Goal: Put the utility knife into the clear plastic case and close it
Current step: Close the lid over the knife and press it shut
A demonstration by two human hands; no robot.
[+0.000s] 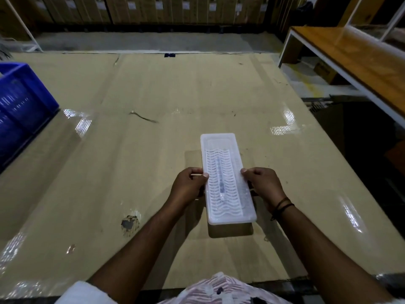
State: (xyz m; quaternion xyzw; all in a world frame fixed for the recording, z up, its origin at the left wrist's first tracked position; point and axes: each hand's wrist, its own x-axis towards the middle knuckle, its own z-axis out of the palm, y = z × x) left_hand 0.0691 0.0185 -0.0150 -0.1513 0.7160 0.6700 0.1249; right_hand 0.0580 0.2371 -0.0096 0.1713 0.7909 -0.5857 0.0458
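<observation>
With knife (pixel 221 178) seen inside case (pixel 228 178), gripped its two long sides, left hand (pixel 189 187) and right hand (pixel 264 185); best pressed evenly till lid snapped.

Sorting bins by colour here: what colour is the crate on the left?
Blue, the crate shows at the left edge of the head view.

A blue crate (pixel 20 110) sits at the left edge of the cardboard-covered table (pixel 153 95). A wooden bench (pixel 359 55) with a white frame stands at the right. Cartons (pixel 153 9) line the far wall.
</observation>
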